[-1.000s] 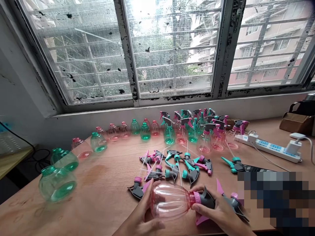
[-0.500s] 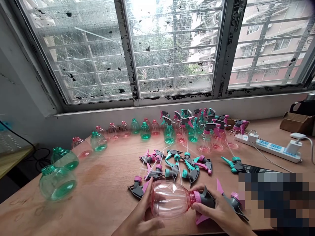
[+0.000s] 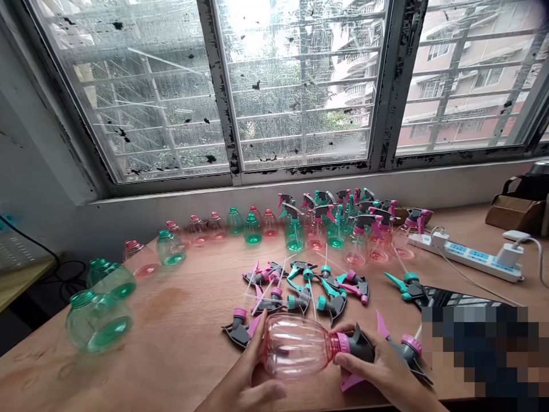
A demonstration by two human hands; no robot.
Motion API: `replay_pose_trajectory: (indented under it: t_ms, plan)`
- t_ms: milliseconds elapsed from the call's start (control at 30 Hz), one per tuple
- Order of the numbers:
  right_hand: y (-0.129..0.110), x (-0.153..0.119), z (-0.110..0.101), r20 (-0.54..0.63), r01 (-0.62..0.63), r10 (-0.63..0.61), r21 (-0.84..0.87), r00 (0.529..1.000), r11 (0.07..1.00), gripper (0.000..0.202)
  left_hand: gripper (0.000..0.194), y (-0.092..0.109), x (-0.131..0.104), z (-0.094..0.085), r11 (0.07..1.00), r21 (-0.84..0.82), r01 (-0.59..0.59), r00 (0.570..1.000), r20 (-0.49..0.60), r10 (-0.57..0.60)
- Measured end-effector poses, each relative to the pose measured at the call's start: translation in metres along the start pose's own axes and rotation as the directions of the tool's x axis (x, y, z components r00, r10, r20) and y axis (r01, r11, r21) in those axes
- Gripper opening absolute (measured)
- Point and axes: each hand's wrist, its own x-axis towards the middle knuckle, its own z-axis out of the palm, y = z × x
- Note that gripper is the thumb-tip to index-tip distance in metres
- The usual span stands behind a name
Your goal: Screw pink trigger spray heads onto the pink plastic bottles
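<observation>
A clear pink spray bottle [image 3: 295, 347] lies on its side between my hands, just above the front of the table. My left hand [image 3: 253, 372] cups its base, fingers curled round it. At the neck, my right hand [image 3: 381, 366] grips the pink collar and dark grey trigger head [image 3: 359, 344]; the thumb presses near the collar. The head sits against the bottle's neck, and its pink trigger points down below my fingers. Beside my right hand lies a loose grey and pink trigger sprayer [image 3: 412, 352]. Another pink and grey sprayer [image 3: 238, 329] is just left of the bottle.
Several loose trigger sprayers [image 3: 300, 292] lie mid-table. Open green bottles [image 3: 100, 326] and pink bottles [image 3: 140, 257] line the left and back. Fitted spray bottles [image 3: 315, 229] crowd the back, near a power strip [image 3: 472, 256]. A dark flat panel [image 3: 463, 298], partly pixelated, lies right.
Hardly anything differs. The view has shifted very slightly, while both hands keep the same hold on the pink spray bottle and its trigger head.
</observation>
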Motion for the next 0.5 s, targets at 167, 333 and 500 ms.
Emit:
replay_pose_trajectory:
  t_ms: [167, 333, 500]
  plan:
    - [-0.0030, -0.0010, -0.0014, 0.006, 0.005, -0.005, -0.049, 1.000, 0.999, 0.036, 0.107, 0.0016, -0.0010, 0.0000, 0.999, -0.054, 0.000, 1.000, 0.027, 0.002]
    - [-0.0006, -0.0014, -0.0018, -0.022, -0.007, 0.007, -0.029, 1.000, 1.000, 0.036, 0.104, 0.0013, 0.0006, 0.0008, 0.999, 0.042, -0.009, 1.000, -0.009, 0.009]
    - [0.0005, -0.0014, -0.0019, -0.020, -0.009, 0.008, -0.051, 1.000, 0.999, 0.037, 0.109, 0.0050, -0.0001, 0.0022, 1.000, 0.023, -0.018, 1.000, 0.004, 0.018]
